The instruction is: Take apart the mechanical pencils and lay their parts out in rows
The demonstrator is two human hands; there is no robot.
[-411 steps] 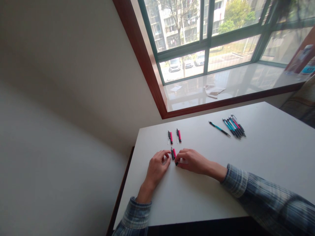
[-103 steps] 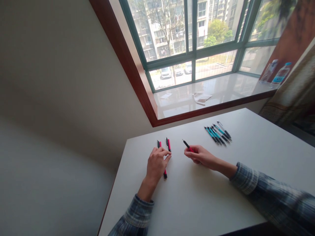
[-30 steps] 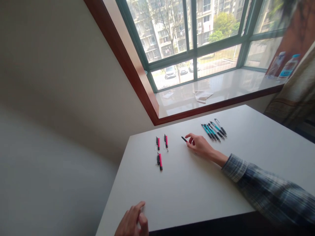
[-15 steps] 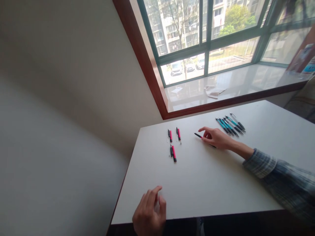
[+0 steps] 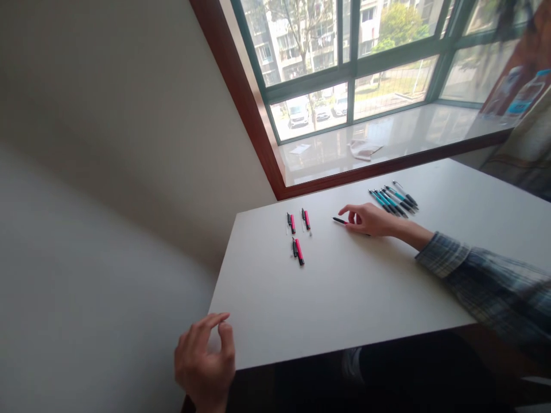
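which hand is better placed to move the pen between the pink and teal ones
Right, probably: the right hand lies on that pen, while the left hand hangs at the near edge of the table, well away.

Right hand (image 5: 373,221) rests on the white table (image 5: 344,287), fingers laid over a dark pen (image 5: 340,220). The pen's tip projects just beyond the fingertips. Whether the fingers pinch it cannot be determined. A row of teal pens (image 5: 392,198) lies near, behind the knuckles. Three pink pens (image 5: 298,253) lie apart, ahead of the fingertips. Left hand (image 5: 205,361) is at the table's near corner, fingers loosely curled, empty, fingertips at the edge.
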